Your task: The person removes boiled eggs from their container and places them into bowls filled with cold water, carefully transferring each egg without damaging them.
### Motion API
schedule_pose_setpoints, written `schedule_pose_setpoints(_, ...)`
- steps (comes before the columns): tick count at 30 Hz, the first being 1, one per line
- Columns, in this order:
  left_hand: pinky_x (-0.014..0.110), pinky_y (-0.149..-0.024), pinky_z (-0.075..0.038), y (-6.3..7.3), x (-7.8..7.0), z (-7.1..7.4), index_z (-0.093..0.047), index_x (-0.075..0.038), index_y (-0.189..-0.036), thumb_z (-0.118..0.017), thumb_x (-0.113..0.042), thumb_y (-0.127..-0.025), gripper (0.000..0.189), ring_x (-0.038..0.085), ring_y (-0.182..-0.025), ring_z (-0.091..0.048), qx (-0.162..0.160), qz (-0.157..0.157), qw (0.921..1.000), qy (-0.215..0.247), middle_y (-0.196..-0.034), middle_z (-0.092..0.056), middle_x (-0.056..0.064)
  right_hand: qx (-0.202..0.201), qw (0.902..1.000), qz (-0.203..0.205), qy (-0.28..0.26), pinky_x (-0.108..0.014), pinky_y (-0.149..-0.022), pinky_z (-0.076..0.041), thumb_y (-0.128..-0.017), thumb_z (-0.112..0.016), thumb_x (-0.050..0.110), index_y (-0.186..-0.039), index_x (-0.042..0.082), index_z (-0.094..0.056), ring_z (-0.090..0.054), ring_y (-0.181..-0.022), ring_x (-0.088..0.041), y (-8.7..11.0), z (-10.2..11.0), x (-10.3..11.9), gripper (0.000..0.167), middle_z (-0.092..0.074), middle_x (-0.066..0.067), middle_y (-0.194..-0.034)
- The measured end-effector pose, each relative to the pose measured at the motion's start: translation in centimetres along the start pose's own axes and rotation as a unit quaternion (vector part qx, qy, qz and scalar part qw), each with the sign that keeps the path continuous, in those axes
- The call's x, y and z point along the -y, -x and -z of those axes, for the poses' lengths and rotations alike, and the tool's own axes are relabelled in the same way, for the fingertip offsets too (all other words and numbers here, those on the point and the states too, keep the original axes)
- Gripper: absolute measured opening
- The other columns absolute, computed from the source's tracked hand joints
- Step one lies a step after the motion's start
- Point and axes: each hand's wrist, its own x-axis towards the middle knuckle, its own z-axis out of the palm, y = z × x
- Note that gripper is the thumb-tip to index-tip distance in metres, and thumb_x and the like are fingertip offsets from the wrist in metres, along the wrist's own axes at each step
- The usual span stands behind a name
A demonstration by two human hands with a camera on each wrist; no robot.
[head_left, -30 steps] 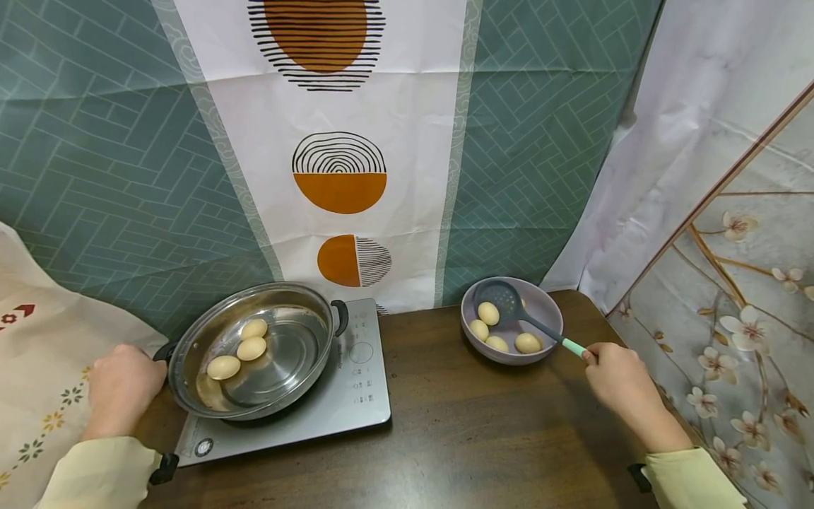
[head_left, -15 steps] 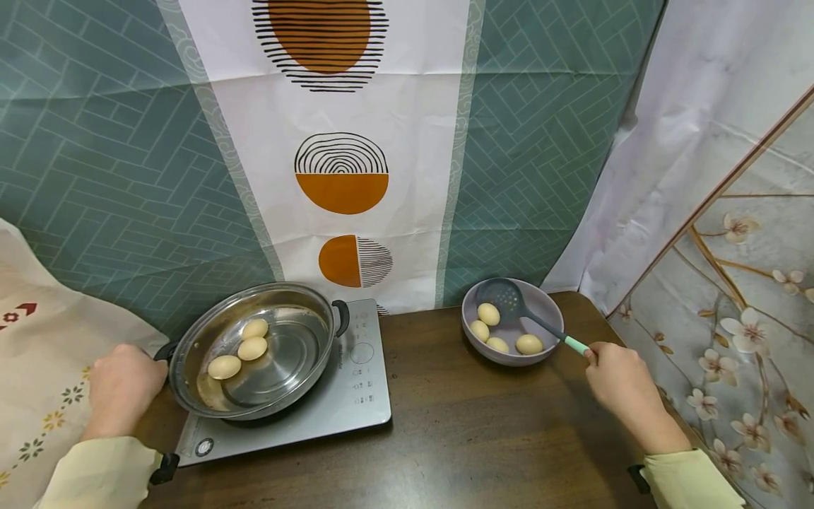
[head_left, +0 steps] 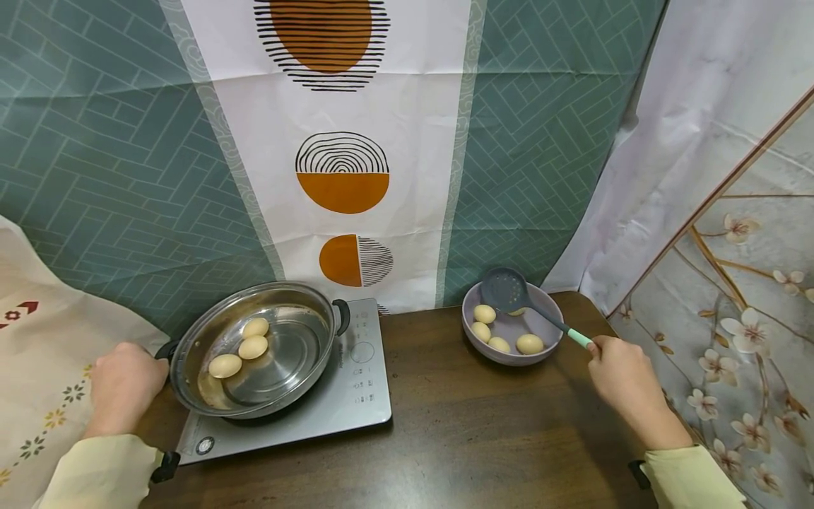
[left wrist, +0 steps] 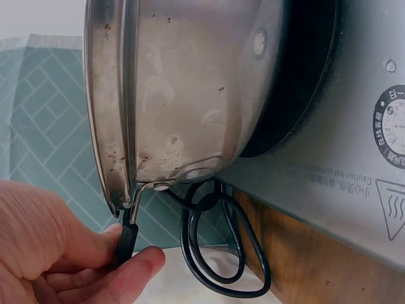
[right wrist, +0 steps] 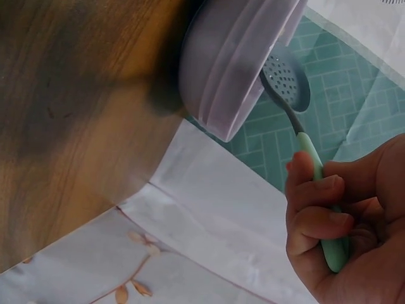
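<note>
My left hand (head_left: pixel 124 385) pinches the black side handle (left wrist: pixel 128 242) of a wide steel pot (head_left: pixel 286 389), thumb on one side and fingers on the other. Inside the pot lie three pale eggs (head_left: pixel 253 347). At the right, my right hand (head_left: pixel 626 371) grips the mint-green handle (right wrist: pixel 311 152) of a grey slotted spoon (head_left: pixel 504 290). The spoon's perforated head is over the far rim of a lilac bowl (head_left: pixel 509 359), with no egg showing on it. Several eggs (head_left: pixel 530 344) lie in the bowl, one partly hidden behind the spoon.
The pot stands on a silver induction cooker (head_left: pixel 365 382) with touch controls, on a dark wooden table (head_left: pixel 445 424). A looped black cord (left wrist: pixel 259 259) hangs beside the cooker. Patterned sheets (head_left: pixel 528 141) close off the back, and a floral sheet (head_left: pixel 731 339) runs along the right.
The slotted spoon has risen from among the eggs toward the bowl's far rim, uncovering part of an egg behind it. The left hand and pot have stayed put.
</note>
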Motion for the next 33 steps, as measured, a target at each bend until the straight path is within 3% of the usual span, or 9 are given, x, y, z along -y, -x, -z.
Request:
schedule_pose_setpoints(7, 0.04, -0.045, -0.036, 0.1, 0.0, -0.1, -0.059, 0.01, -0.064, -0.053, -0.017, -0.08, 0.032, 0.036, -0.056, -0.049, -0.001, -0.003, 1.0, 0.002, -0.061, -0.055, 0.023, -0.006, 1.0, 0.005, -0.001, -0.05, -0.057, -0.04, -0.091, -0.048, 0.012, -0.09, 0.001, -0.065, -0.06, -0.067, -0.04, -0.2, 0.2, 0.4, 0.02, -0.065, -0.018, -0.076)
schedule_pose_setpoints(18, 0.041, -0.044, -0.037, 0.1, 0.1, -0.1, -0.059, 0.011, -0.065, -0.053, -0.017, -0.079, 0.032, 0.039, -0.056, -0.051, -0.004, -0.005, 1.0, -0.002, -0.063, -0.055, 0.027, -0.022, 0.9997, 0.011, -0.004, -0.051, -0.056, -0.04, -0.09, -0.049, 0.01, -0.09, 0.0, -0.066, -0.06, -0.065, -0.04, 0.0, 0.6, 0.7, 0.02, -0.065, -0.018, -0.074)
schedule_pose_setpoints(26, 0.041, -0.045, -0.037, -0.1, 0.1, -0.2, -0.059, 0.013, -0.068, -0.054, -0.018, -0.08, 0.034, 0.039, -0.057, -0.051, -0.002, 0.002, 1.0, -0.003, -0.064, -0.055, 0.029, 0.0, 0.9999, 0.007, -0.016, -0.05, -0.06, -0.042, -0.092, -0.048, 0.014, -0.099, 0.002, -0.067, -0.061, -0.073, -0.038, -0.2, 0.9, 1.6, 0.023, -0.067, -0.017, -0.084)
schedule_pose_setpoints(33, 0.041, -0.044, -0.037, 0.0, 0.1, -0.2, -0.059, 0.012, -0.067, -0.054, -0.018, -0.08, 0.033, 0.038, -0.056, -0.05, 0.001, 0.007, 1.0, 0.0, -0.063, -0.055, 0.027, 0.05, 0.9962, 0.009, -0.071, -0.031, -0.051, -0.033, -0.096, -0.045, 0.019, -0.089, 0.01, -0.066, -0.045, -0.058, -0.018, -1.1, 1.2, 3.4, 0.024, -0.06, -0.003, -0.071)
